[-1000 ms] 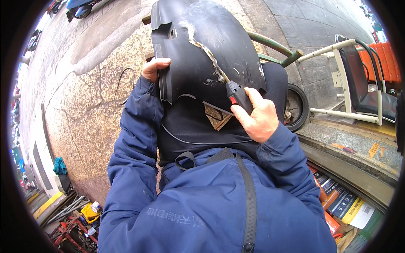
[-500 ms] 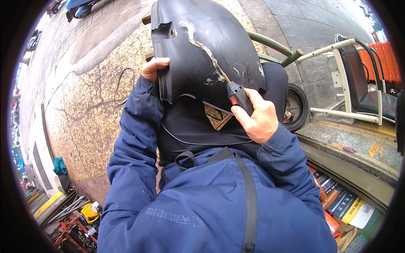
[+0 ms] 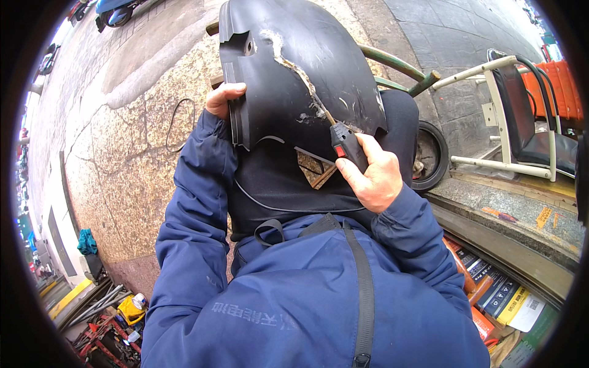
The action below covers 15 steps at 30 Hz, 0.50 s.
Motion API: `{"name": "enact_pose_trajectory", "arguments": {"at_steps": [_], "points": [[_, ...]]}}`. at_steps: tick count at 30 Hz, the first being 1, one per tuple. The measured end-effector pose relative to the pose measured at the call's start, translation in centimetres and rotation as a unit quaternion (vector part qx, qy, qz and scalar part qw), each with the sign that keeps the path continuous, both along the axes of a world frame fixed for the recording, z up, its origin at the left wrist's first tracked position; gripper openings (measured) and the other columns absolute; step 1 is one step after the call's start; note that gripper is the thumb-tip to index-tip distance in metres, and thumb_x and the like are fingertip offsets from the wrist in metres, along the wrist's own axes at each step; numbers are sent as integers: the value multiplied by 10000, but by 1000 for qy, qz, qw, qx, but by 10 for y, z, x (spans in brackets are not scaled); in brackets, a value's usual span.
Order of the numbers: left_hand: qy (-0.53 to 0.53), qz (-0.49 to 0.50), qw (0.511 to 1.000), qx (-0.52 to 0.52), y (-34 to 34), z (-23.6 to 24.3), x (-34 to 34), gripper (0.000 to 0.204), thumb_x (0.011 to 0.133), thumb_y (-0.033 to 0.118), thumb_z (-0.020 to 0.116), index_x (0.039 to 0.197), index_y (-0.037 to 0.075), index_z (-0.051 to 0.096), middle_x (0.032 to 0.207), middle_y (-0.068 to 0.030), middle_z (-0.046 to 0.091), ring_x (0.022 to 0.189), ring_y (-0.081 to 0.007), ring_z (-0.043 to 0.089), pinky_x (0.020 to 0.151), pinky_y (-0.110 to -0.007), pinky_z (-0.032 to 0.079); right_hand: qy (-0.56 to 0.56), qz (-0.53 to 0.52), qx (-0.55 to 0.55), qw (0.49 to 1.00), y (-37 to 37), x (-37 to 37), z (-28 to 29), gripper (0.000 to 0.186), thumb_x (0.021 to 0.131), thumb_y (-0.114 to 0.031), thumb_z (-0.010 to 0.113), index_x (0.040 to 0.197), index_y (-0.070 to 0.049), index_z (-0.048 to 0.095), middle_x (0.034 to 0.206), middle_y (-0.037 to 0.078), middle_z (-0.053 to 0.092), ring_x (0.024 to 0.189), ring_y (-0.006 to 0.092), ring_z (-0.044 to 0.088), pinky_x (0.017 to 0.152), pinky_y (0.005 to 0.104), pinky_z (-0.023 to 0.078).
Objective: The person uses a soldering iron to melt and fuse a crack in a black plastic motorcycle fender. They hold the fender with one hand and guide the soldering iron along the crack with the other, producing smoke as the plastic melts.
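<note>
Across my lap lies a large curved black plastic panel [image 3: 343,67], shaped like a scooter fender. A pale, rough, melted-looking seam [image 3: 294,70] runs down its surface from the upper left toward the middle. My left hand [image 3: 224,101] grips the panel's ribbed left edge, thumb on top and the other fingers hidden underneath. In my right hand [image 3: 378,175] is a black hand-held soldering iron [image 3: 348,146] with a red switch. Its thin metal tip touches or nearly touches the lower end of the seam.
A wooden stool or frame [image 3: 399,64] with greenish rails stands beyond the panel. To the right are a tyre [image 3: 435,156] and a metal-framed chair [image 3: 521,116]. Boxes [image 3: 500,291] lie at lower right, tools [image 3: 107,337] at lower left. A thin black loop [image 3: 173,126] rests on the ground.
My right hand and the soldering iron have shifted very slightly left. The left hand and the panel look still.
</note>
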<state>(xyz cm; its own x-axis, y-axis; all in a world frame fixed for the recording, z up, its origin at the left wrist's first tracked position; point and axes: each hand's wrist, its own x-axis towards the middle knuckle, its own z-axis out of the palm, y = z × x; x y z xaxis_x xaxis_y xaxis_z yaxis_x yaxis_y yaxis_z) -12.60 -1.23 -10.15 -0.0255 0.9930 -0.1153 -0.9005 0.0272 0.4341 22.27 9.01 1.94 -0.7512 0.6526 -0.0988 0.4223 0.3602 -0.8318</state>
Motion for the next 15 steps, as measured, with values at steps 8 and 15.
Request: {"name": "enact_pose_trajectory", "arguments": {"at_steps": [8, 15], "points": [[-18, -6, 999, 25, 1, 7, 5, 437, 851, 88, 584, 1225, -130, 642, 1159, -267, 720, 1052, -391, 722, 996, -509, 579, 42, -28, -19, 999, -2, 1, -5, 395, 892, -153, 758, 1217, 21, 614, 822, 241, 709, 725, 380, 734, 658, 403, 561], [-32, -8, 999, 38, 0, 10, 8, 514, 876, 149, 575, 1299, -143, 589, 1183, -289, 707, 1057, -403, 720, 995, -513, 580, 20, -10, 0, 1000, -4, 7, -6, 406, 893, -157, 758, 1229, 20, 614, 853, 241, 722, 748, 384, 738, 680, 410, 566]]}}
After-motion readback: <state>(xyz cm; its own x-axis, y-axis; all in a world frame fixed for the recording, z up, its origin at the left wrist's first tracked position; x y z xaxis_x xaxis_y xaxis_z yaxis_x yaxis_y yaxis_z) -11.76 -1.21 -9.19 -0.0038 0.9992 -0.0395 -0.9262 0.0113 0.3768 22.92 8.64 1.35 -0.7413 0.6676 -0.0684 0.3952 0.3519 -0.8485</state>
